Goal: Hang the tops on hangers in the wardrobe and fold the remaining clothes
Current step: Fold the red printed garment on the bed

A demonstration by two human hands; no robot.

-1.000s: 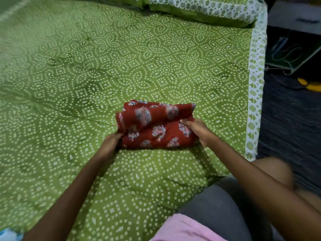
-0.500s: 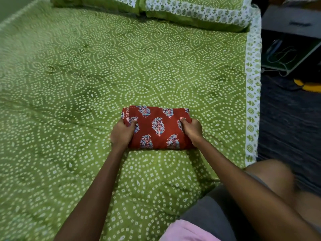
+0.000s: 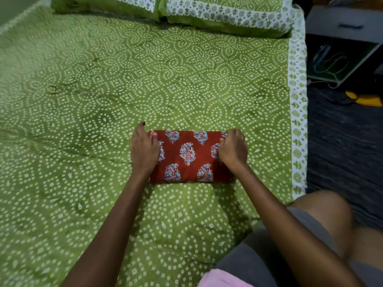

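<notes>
A red flowered cloth (image 3: 187, 156), folded into a neat rectangle, lies flat on the green bedsheet (image 3: 83, 100) near the bed's right edge. The left hand (image 3: 144, 149) rests on its left end with fingers straight and relaxed — pressing, not grasping. The right hand (image 3: 233, 151) sits on the right end, fingers curled over the folded edge — it grips the cloth there. Two pillows (image 3: 207, 15) lie at the far end.

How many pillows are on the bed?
2: one pillow at the head of the bed, left of the other pillow toward the right edge. More could be out of frame.
</notes>
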